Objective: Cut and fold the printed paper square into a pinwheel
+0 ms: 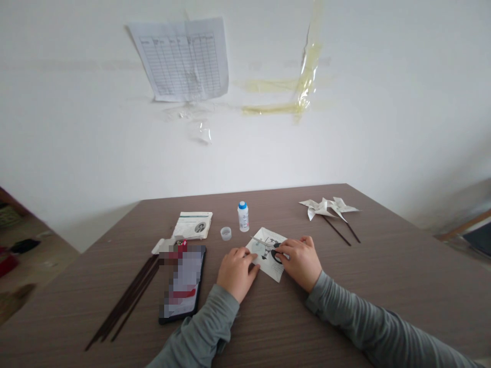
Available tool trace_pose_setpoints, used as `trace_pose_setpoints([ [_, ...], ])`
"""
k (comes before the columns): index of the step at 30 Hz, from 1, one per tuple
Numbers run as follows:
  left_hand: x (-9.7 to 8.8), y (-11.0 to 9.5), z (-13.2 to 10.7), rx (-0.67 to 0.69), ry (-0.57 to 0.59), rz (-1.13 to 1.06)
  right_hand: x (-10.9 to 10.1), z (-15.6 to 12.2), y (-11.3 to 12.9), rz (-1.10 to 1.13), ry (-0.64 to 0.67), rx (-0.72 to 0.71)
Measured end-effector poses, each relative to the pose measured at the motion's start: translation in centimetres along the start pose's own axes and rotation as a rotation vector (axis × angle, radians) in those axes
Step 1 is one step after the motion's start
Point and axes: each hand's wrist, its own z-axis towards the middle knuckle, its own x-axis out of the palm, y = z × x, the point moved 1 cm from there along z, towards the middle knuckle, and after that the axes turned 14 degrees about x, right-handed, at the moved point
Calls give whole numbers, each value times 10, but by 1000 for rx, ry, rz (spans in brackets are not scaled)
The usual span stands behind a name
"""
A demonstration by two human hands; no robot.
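A square of printed paper (264, 269) lies on the table between my hands, turned cornerwise, with a dark illustration on it. My left hand (236, 271) holds its left corner down, fingers curled over the edge and thumb low beside them. From the right, my right hand (299, 259) has its fingers closed on scissors (261, 241). Their thin pointed blade lies across the upper part of the paper, and the handles are partly hidden by my fingers. Beyond the paper stands a white glue bottle (243, 219) with a blue top, next to a loose clear cap (226, 233).
Two paper pinwheels (318, 208) on dark sticks lie at the back right. On the left are a stack of printed paper (192, 226), a small opened box (168, 245), several dark sticks (125, 296) and a phone (186, 286). A wall (268, 158) rises behind the table.
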Motion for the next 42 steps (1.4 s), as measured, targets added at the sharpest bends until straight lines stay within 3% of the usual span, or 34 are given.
trace_pose_setpoints([
  [9,7,7,0,41,-52,-21,-1,2,5,-12,41,-96],
  [15,12,16,0,83,-117,-56,-20,12,-14,-97,117,-129],
  [20,13,16,0,82,-106,-65,-23,21,-25,-112,170,-135],
  [28,11,15,0,97,-95,-90,-19,19,-21,-15,185,-216],
  [42,7,11,-1,93,-202,-229,10,13,-18,95,165,-253],
])
